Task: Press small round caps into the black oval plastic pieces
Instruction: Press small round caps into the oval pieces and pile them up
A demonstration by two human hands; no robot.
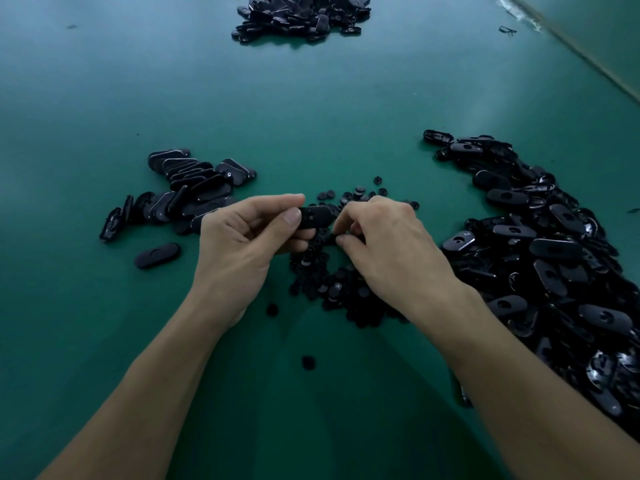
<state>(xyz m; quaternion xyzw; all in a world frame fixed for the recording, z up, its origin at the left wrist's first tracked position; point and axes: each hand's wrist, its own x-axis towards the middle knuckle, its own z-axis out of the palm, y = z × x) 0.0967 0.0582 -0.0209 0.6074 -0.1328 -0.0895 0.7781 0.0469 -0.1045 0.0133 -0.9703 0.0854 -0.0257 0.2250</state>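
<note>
Two bare forearms [138, 393] reach over green surface [104, 98]. Left hand [242, 244] fingers pinch one black oval plastic piece [313, 216] above heap of small round black caps [339, 289]. Right hand [388, 244] fingers curl onto heap; cap held or not, cannot tell. Three oval-piece piles: left pile [194, 188], right pile [540, 254], far pile [301, 15].

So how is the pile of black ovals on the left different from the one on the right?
The left pile is small; the right pile is much bigger. In the left pile many pieces lean on each other in rows; in the right pile they lie jumbled. Many pieces in the right pile show a round hole; in the left pile hardly any do. Both are black ovals on the green table.
</note>
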